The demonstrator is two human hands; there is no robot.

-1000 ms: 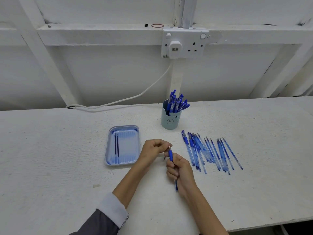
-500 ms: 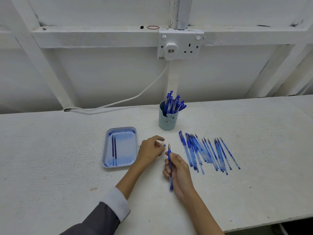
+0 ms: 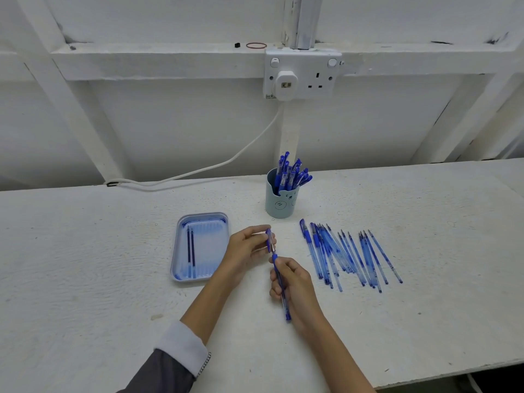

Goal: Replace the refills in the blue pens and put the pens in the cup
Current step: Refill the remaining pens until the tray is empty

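Left of the left grip (image 3: 246, 251), on the worktop (image 3: 85, 265): blue tray (image 3: 211, 251) with two dark refills (image 3: 190, 246) lying side by side
Left grip: fingers pinch a blue cap (image 3: 268, 239) at the pen's tip end
Beyond both grips: cup (image 3: 279, 207), upright, holding capped pens (image 3: 289, 173)
Right grip (image 3: 296, 285): curled round the blue pen (image 3: 281, 287) barrel, tip pointing away
Right of the right grip: row of loose pens (image 3: 340, 255) lying flat on the worktop
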